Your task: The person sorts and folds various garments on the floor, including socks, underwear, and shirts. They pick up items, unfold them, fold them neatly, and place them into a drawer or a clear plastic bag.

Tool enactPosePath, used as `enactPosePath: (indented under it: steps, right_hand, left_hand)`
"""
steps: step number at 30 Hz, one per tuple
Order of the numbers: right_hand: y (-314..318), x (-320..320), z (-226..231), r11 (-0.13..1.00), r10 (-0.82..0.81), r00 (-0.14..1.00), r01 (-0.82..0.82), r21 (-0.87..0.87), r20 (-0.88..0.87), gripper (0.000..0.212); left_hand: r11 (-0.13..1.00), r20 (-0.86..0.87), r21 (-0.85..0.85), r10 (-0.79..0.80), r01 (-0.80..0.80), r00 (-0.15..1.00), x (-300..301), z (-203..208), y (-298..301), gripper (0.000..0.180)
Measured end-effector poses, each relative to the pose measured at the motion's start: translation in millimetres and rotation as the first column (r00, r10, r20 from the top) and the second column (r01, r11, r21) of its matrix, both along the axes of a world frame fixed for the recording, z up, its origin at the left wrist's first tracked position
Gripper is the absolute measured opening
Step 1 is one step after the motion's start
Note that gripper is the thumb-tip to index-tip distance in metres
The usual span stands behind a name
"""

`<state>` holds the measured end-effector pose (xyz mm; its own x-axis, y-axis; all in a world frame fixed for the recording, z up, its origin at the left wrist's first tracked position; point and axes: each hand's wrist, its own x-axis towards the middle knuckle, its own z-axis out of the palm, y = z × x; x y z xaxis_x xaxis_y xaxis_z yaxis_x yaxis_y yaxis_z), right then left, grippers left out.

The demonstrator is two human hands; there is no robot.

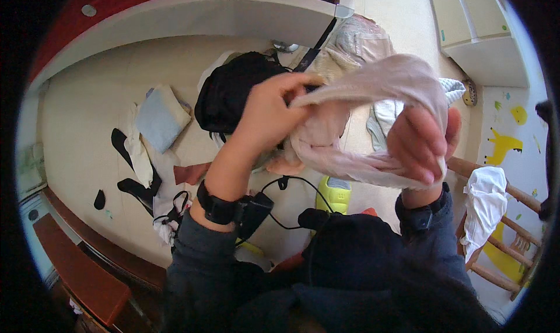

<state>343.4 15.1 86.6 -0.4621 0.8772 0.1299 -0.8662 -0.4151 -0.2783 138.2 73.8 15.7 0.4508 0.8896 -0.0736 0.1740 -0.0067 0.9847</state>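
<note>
A thin pale pink garment (379,82) is stretched between my hands into a wide loop, held up above the floor; its exact kind cannot be made out. On one side my left hand (268,108) pinches the edge of the loop between thumb and fingers. The other side is gripped by my right hand (415,143), whose curled fingers reach through the opening and show against the cloth. Under the loop lie other clothes, partly hidden by it. Beyond my left hand is a black bag-like bundle (236,88) on the floor.
Light crumpled clothes (356,44) lie past the garment. At left are a folded pale blue and cream cloth (160,118) and black socks (137,190). A yellow-green shoe (334,196) shows near me. A white cloth (486,202) hangs on a wooden rail at right.
</note>
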Motion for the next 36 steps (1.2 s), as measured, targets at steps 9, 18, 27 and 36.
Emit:
enactPosePath:
  steps: [9, 18, 27, 36]
  right_hand:
    - [2, 54, -22, 0.952, -0.3, 0.848, 0.292, 0.089, 0.438, 0.013]
    - [15, 54, -33, 0.755, -0.655, 0.607, 0.489, 0.438, 0.45, 0.017]
    - [-15, 58, -130, 0.985, 0.026, 0.023, -0.171, -0.022, 0.999, 0.017]
    - [-32, 54, -163, 0.955, 0.165, 0.054, -0.259, -0.146, 0.985, 0.034]
  left_hand:
    - [0.982, -0.295, 0.159, 0.148, -0.104, 0.944, -64, 13, 13, 0.054]
    - [0.449, 0.168, 0.815, 0.422, -0.366, 0.891, -109, 90, 20, 0.033]
    - [0.672, -0.532, 0.573, -0.13, 0.469, 0.837, -102, -12, -12, 0.029]
    - [0.774, -0.661, 0.228, -0.322, 0.591, 0.678, -96, -35, -22, 0.029]
